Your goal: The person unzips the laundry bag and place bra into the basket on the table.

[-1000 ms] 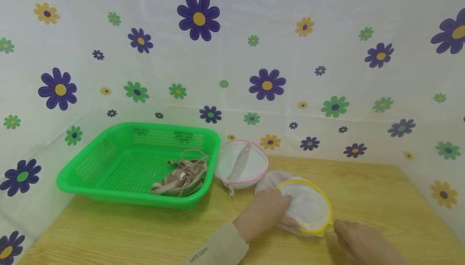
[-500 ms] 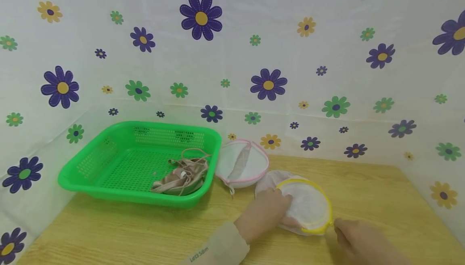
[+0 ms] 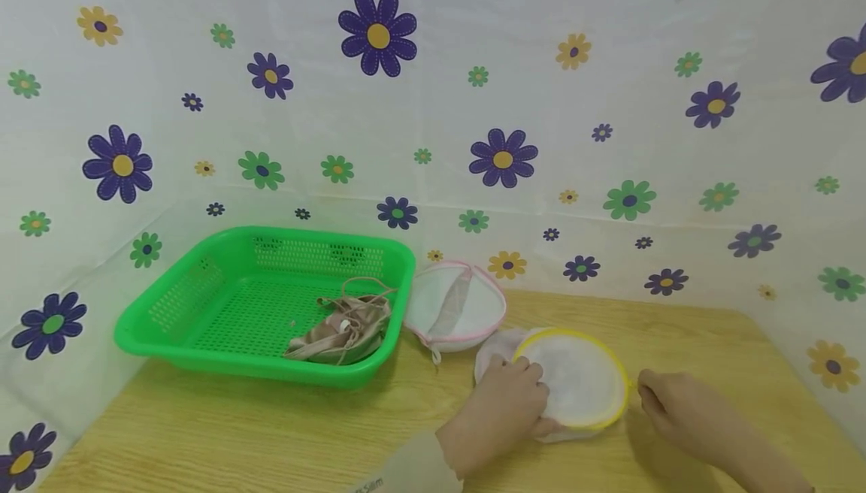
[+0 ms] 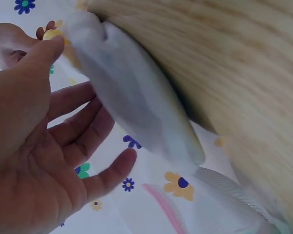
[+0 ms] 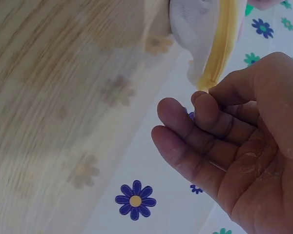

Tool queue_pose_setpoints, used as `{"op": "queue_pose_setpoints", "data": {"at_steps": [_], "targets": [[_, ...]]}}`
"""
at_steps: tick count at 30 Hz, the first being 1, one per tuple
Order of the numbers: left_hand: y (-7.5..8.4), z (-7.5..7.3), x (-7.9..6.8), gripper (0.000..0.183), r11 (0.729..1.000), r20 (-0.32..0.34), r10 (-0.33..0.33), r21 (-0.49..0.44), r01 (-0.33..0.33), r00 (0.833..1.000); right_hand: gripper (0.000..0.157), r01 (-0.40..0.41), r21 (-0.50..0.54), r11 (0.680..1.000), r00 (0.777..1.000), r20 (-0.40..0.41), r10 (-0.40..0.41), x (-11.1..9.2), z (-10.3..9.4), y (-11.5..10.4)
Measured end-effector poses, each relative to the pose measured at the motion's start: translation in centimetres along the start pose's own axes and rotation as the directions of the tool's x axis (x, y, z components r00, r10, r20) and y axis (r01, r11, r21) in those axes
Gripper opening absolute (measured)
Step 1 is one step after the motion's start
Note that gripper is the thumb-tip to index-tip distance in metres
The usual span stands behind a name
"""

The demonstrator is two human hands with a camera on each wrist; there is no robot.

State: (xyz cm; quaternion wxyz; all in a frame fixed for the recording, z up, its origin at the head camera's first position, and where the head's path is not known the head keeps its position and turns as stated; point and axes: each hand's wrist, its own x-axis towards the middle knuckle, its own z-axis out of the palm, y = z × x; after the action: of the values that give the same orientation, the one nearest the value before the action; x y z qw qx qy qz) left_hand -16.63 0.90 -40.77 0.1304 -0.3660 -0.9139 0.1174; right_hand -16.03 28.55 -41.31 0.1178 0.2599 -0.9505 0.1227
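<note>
A white mesh laundry bag [image 3: 578,380] with a yellow zip round its edge rests on the wooden table. My left hand [image 3: 501,410] grips its near left side; in the left wrist view the thumb [image 4: 51,48] lies at the yellow edge and the other fingers reach against the bag. At the bag's right end, my right hand [image 3: 683,410] pinches the yellow zip pull between thumb and forefinger, as the right wrist view shows; its other fingers are loosely bent. Behind stands a second mesh laundry bag [image 3: 436,305] with pink trim, touched by neither hand.
A green perforated plastic basket [image 3: 271,369] stands at the left, holding a crumpled beige satin garment [image 3: 358,320] with thin straps. The wooden table [image 3: 237,433] ends against a flower-printed sheet [image 3: 433,102] at the back and sides.
My right hand has moved away from me and slightly right with the zip pull. The yellow-edged bag has turned and lifted a little at that end. The left hand keeps its hold.
</note>
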Motion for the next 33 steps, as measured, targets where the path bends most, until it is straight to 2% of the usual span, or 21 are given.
{"op": "queue_pose_setpoints", "data": {"at_steps": [5, 8, 12, 17, 24, 31, 33], "targets": [[-0.4, 0.7, 0.2, 0.051, 1.0, -0.072, 0.021, -0.015, -0.022, 0.997, 0.037, 0.014, -0.001, 1.0, 0.999, -0.041, -0.014, 0.1, 0.2, 0.4], [-0.5, 0.9, 0.5, 0.052, 0.999, -0.08, 0.025, -0.037, -0.028, 0.996, 0.038, 0.071, -0.012, 0.997, 0.99, -0.125, -0.072, 0.0, 0.4, 0.5], [-0.7, 1.1, 0.8, 0.052, 1.0, -0.09, 0.014, -0.014, -0.016, 0.996, 0.041, 0.092, -0.009, 0.996, 0.98, -0.175, -0.092, -0.1, 0.6, 0.3], [-0.8, 1.2, 0.8, 0.052, 1.0, -0.095, 0.003, 0.007, -0.002, 0.995, 0.041, 0.076, -0.011, 0.997, 0.984, -0.16, -0.076, -0.6, 0.5, 0.1], [-0.6, 1.1, 1.0, 0.053, 1.0, -0.07, -0.01, 0.011, 0.01, 0.997, 0.04, 0.095, -0.014, 0.995, 0.982, -0.164, -0.096, -1.0, 0.4, -0.2], [-0.6, 0.9, 1.0, 0.051, 1.0, -0.051, -0.029, 0.007, 0.029, 0.998, 0.04, 0.064, 0.008, 0.998, 0.991, -0.118, -0.063, -1.4, 0.0, -0.8], [-0.6, 0.9, 1.0, 0.05, 1.0, -0.054, -0.027, 0.005, 0.028, 0.998, 0.041, 0.061, 0.005, 0.998, 0.99, -0.129, -0.06, -1.5, 0.0, -0.9]]}}
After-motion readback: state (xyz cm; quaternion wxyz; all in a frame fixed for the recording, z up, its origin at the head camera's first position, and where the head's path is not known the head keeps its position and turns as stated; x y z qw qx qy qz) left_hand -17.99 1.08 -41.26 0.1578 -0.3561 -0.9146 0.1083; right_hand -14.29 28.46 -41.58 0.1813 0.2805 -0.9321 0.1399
